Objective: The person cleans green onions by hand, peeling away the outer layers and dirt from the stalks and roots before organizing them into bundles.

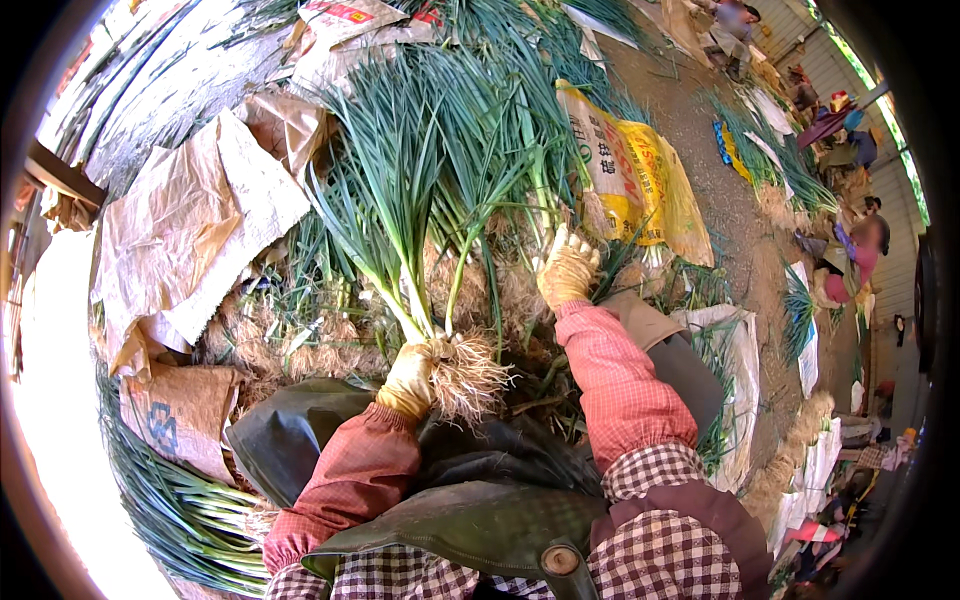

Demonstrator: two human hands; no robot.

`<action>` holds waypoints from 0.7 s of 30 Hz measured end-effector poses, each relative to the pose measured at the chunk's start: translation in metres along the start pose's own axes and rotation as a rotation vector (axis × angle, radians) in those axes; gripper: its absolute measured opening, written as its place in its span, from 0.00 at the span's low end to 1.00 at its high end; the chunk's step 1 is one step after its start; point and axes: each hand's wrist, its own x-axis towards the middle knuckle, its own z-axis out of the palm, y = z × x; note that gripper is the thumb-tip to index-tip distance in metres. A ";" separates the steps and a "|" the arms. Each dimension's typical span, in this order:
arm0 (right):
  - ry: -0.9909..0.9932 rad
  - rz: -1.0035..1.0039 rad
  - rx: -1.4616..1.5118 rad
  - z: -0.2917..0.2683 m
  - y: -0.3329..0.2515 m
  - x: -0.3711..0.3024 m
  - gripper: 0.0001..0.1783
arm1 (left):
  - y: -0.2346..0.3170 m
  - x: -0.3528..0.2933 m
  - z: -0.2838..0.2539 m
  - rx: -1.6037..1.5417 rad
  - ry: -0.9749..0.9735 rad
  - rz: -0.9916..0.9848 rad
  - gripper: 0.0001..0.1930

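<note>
My left hand (408,382), in a pale yellow glove, is closed round the white lower ends of a bunch of green onions (405,235). Its tangled, pale roots (470,380) stick out to the right of the glove, and its long leaves point away from me. Farther off and to the right, my right hand (568,268), also gloved, has its fingers curled at the base of some green onion stalks (543,200) in the large pile ahead. The stalks' lower ends are partly hidden by the glove.
Woven sacks lie at the left (190,225) and lower left (185,415). A yellow and white printed sack (630,175) covers the pile's right side. More green onions (190,520) lie at lower left. Along the right, several people sit; one wears pink sleeves (838,288).
</note>
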 end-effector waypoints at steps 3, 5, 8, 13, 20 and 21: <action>-0.369 0.208 0.947 0.024 -0.034 -0.038 0.21 | -0.008 0.005 0.006 -0.111 0.052 -0.101 0.07; -0.980 0.365 1.820 0.042 -0.054 -0.060 0.14 | -0.017 0.010 0.005 -0.069 0.045 -0.134 0.05; -1.116 0.283 2.286 0.063 -0.063 -0.068 0.10 | -0.023 0.017 -0.010 0.167 0.010 -0.074 0.06; -0.878 0.255 1.610 0.103 -0.054 -0.108 0.11 | -0.015 0.007 0.009 0.149 0.061 0.055 0.04; -1.028 0.011 0.730 0.059 0.005 -0.148 0.31 | -0.001 -0.001 0.003 0.172 0.112 -0.004 0.05; -0.803 0.134 1.186 0.058 0.017 -0.140 0.31 | -0.013 0.010 0.007 0.178 0.014 0.009 0.05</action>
